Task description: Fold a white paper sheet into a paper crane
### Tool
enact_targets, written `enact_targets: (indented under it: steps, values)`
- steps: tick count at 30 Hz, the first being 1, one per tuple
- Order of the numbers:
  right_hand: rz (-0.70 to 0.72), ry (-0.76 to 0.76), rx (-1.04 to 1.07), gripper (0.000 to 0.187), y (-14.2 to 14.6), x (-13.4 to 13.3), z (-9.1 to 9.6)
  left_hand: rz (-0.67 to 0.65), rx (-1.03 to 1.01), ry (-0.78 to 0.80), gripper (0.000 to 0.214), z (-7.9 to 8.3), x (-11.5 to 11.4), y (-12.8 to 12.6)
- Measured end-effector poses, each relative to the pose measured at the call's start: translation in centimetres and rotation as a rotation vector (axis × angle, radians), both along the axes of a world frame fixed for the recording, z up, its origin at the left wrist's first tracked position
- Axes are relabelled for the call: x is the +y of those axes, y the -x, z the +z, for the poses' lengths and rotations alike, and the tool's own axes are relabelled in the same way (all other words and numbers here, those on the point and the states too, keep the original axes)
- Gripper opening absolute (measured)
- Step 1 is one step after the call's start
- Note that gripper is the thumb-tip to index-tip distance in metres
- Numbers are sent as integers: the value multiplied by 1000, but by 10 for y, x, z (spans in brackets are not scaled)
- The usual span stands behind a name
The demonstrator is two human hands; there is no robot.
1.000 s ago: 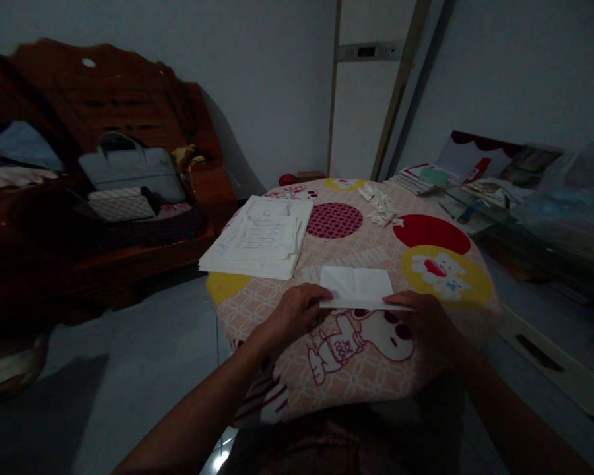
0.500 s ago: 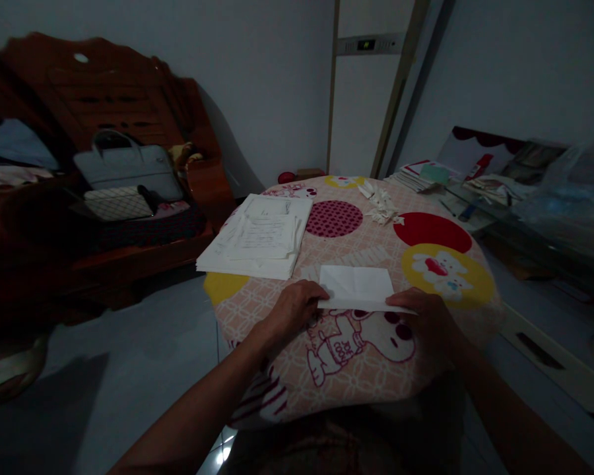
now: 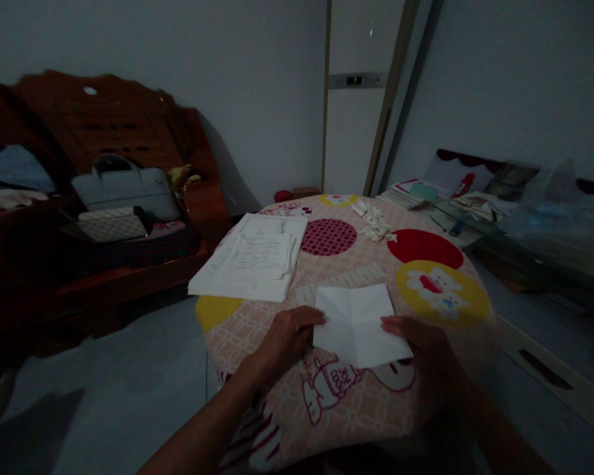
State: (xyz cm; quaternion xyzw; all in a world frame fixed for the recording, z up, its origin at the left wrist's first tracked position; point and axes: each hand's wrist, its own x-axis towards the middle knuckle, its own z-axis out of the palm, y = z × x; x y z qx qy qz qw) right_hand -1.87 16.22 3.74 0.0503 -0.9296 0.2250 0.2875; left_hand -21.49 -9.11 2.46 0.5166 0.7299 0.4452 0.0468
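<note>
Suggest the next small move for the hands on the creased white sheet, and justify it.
Probably fold a corner in along a crease: the white paper sheet lies open and flat on the tablecloth, with the left hand and right hand holding opposite edges.

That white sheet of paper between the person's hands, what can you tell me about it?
The sheet of paper is plain white, roughly square, and marked by fold creases that fan out from near its middle. It lies opened out on the patterned tablecloth, partly over a cartoon dog print. The left hand touches its left edge and the right hand its right edge. It looks thin and light. It lies apart from the paper stack farther back.
</note>
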Motion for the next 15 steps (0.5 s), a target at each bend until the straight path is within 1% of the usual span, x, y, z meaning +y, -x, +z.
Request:
enact_targets:
  steps: [3,5,6,7,8,9,10,11,12,15]
  values:
    - [14,38,53,26,-3,-13,2,21,-179,-129,24,0,-4,-7]
    - [28,85,80,25,-6,-20,4,96,-413,-220,20,4,-4,-18]
    - [31,116,97,24,-7,-24,5,142,-577,-282,24,7,-3,-24]
    - [31,144,113,23,-8,-27,7,184,-758,-331,34,11,-1,-31]
    - [28,163,125,23,-8,-31,10,185,-927,-343,43,15,1,-37]
    - [22,166,139,23,-8,-35,13,189,-1053,-373,50,18,4,-43]
    - [18,152,141,24,-8,-39,16,213,-1138,-429,56,21,6,-47]
    - [13,134,143,25,-7,-42,18,222,-1194,-463,61,22,9,-50]
    - [13,115,146,27,-5,-45,20,226,-1220,-487,61,23,11,-53]
    - [28,99,164,32,-1,-53,22,209,-1164,-498,44,21,14,-56]
